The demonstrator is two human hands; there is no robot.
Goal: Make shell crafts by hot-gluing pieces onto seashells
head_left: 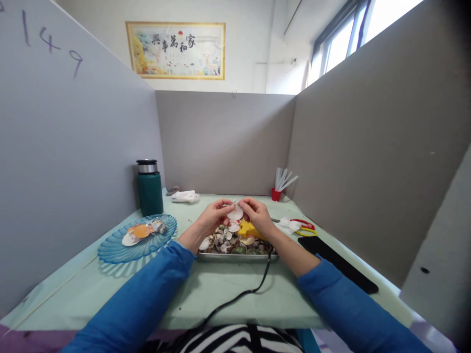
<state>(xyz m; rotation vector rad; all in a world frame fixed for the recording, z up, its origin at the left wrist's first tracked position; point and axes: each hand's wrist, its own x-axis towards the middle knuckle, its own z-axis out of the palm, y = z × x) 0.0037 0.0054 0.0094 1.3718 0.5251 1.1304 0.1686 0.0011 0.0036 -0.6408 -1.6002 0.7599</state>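
Above the metal tray (pixel 235 257), both hands meet at a pale scallop shell (pixel 235 213). My left hand (pixel 215 215) pinches its left side with thumb and fingers. From the right, my right hand (pixel 256 214) is closed at the shell's upper edge, where a small bit I cannot make out shows between the fingertips. Many small seashells (pixel 224 240) fill the tray below. A yellow glue gun (pixel 250 229) lies on them under my right hand, partly hidden by it. Its black cord (pixel 246 292) runs over the table towards me.
On the left stand a blue scalloped plate (pixel 110 249) holding shells and a green bottle (pixel 149 191). A red cup (pixel 276 195) of white sticks is at the back right. Scissors (pixel 307 228), crumpled tissue (pixel 288 225) and a black flat object (pixel 338 264) lie right. Grey partitions (pixel 228 142) enclose the table.
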